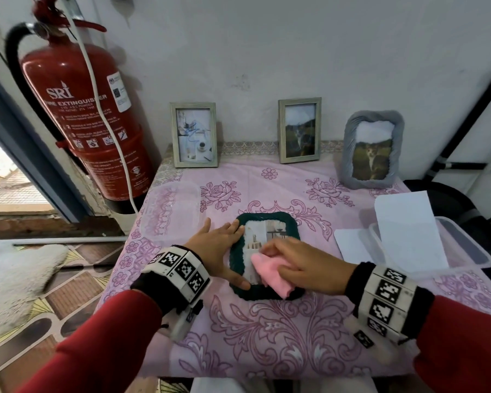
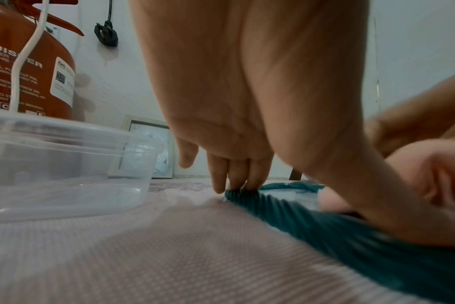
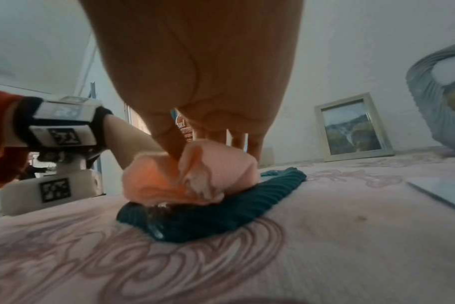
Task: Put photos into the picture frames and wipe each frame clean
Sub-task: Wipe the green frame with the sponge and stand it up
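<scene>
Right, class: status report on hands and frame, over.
Left hand steadies green frame, flat on table. Right hand holds pink cloth on glass. Nothing in the way.

Pink cloth [image 1: 270, 275], dark-green frame [image 1: 267, 293]

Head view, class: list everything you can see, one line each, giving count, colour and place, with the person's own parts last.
Ribbed photo frame: one, dark green, flat at table centre, photo inside.
Cleaning cloth: one, pink, on the green frame's glass.
Wooden photo frames: two, pale grey-green, upright against the wall.
Ruffled photo frame: one, grey, upright at back right.
Plastic containers: two, clear, left and right of the table.
Paper sheets: white, in and beside the right container.
Tablecloth: one, pink floral.
Fire extinguisher: one, red, on the wall at left.
Left hand: steadies the green frame's left edge.
Right hand: grip on the cloth.
</scene>
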